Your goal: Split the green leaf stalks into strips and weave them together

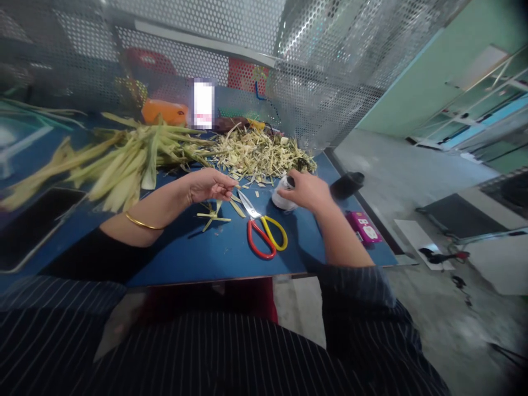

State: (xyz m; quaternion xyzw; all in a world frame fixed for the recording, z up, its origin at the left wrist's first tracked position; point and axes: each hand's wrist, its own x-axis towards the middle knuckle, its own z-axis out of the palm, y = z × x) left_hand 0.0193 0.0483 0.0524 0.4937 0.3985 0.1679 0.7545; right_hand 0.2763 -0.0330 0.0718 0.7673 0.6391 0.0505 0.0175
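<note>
My left hand is closed in a pinch above the blue table, beside the scissor tips. A tiny pale bit shows at its fingertips, too small to name. My right hand wraps around a white spool of thread standing on the table; the fingers hide part of it. Between the hands lie scissors with one red and one yellow handle, blades slightly apart and pointing away from me. A small figure of crossed pale plant strips rests below my left hand. One loose strip lies beside the blades.
Long pale-green dried leaves are heaped at left, with cut scraps piled behind. A dark flat device lies at far left. To the right are a black cylinder and a purple packet. Perforated panels stand behind.
</note>
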